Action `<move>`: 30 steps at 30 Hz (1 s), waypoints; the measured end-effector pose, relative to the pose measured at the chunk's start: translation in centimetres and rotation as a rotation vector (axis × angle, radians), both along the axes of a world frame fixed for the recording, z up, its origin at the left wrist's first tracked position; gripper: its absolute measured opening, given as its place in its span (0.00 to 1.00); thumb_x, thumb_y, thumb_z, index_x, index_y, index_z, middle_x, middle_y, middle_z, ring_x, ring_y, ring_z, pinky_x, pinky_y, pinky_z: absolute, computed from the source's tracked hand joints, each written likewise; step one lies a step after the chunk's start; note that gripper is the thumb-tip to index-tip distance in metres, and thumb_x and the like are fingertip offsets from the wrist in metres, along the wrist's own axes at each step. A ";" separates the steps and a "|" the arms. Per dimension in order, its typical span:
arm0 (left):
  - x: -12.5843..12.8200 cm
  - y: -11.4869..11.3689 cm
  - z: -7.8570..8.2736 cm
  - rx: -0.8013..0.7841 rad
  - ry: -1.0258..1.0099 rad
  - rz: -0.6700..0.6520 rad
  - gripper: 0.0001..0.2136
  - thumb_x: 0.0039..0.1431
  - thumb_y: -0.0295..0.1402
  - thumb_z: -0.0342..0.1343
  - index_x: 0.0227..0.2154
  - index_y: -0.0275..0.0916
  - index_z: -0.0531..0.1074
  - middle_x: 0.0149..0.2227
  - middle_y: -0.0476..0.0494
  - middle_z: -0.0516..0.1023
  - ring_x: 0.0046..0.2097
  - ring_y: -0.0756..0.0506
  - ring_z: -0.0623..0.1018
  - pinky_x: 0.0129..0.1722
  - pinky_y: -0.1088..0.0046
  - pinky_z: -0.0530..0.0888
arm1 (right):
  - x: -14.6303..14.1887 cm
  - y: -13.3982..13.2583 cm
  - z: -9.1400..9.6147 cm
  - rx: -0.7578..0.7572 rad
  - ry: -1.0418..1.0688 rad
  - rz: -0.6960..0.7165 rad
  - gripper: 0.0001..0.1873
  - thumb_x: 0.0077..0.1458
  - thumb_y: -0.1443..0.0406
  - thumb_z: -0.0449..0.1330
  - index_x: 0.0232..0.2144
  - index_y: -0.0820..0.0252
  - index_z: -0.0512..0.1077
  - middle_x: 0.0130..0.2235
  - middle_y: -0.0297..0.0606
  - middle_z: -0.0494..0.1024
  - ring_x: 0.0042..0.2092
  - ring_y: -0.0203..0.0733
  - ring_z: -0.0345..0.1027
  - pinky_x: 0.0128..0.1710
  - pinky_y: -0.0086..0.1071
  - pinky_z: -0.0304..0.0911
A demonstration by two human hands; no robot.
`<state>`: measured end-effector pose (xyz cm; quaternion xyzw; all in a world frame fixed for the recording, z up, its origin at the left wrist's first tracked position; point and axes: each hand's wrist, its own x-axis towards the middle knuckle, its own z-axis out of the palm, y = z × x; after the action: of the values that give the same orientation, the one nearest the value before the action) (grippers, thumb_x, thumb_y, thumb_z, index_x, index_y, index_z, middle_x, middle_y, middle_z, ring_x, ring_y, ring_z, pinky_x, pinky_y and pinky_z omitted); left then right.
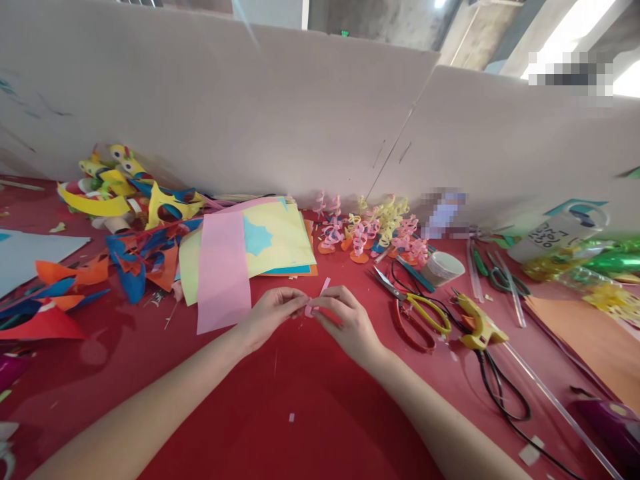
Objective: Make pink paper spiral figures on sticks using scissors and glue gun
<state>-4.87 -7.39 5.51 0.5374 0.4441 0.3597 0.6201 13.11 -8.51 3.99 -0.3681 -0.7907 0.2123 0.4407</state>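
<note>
My left hand point(273, 313) and my right hand point(347, 320) meet over the red table point(300, 400), both pinching a thin pink paper strip point(317, 298) between the fingertips. One end of the strip sticks up and to the right. A pink sheet point(223, 270) lies just left of my left hand, on a stack of yellow and blue sheets point(275, 240). Curled pink and yellow paper spirals point(373, 230) stand behind my hands.
Red-and-yellow scissors point(415, 310) and a yellow glue gun point(477, 323) with a black cord lie to the right. A tape roll point(445, 267), glue sticks and an orange sheet point(595, 337) are further right. Coloured paper scraps point(125, 247) pile at the left. A cardboard wall point(250, 107) stands behind.
</note>
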 end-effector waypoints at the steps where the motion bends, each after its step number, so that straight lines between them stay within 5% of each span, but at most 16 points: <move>1: 0.0 0.0 0.0 -0.013 -0.020 0.000 0.11 0.52 0.40 0.56 0.24 0.36 0.73 0.26 0.48 0.73 0.30 0.50 0.69 0.34 0.73 0.67 | 0.0 -0.1 0.0 0.038 -0.037 -0.003 0.10 0.57 0.67 0.54 0.38 0.51 0.73 0.36 0.39 0.71 0.38 0.40 0.67 0.39 0.34 0.65; 6: 0.3 -0.3 0.2 -0.025 -0.080 -0.038 0.10 0.53 0.38 0.57 0.24 0.36 0.73 0.25 0.49 0.72 0.30 0.51 0.68 0.34 0.74 0.66 | 0.1 -0.3 -0.1 0.139 -0.099 0.013 0.09 0.58 0.67 0.54 0.37 0.52 0.74 0.35 0.39 0.73 0.36 0.39 0.67 0.38 0.34 0.64; 30: 0.4 -0.5 0.5 -0.054 -0.140 -0.033 0.09 0.53 0.36 0.57 0.25 0.36 0.74 0.26 0.49 0.72 0.31 0.51 0.69 0.37 0.73 0.66 | -0.4 -0.3 0.2 0.144 0.108 0.010 0.07 0.55 0.72 0.55 0.33 0.55 0.69 0.33 0.36 0.73 0.35 0.37 0.68 0.39 0.33 0.66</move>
<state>-4.51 -7.88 6.01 0.5013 0.4005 0.3740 0.6696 12.67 -8.83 4.23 -0.3197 -0.7806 0.1768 0.5071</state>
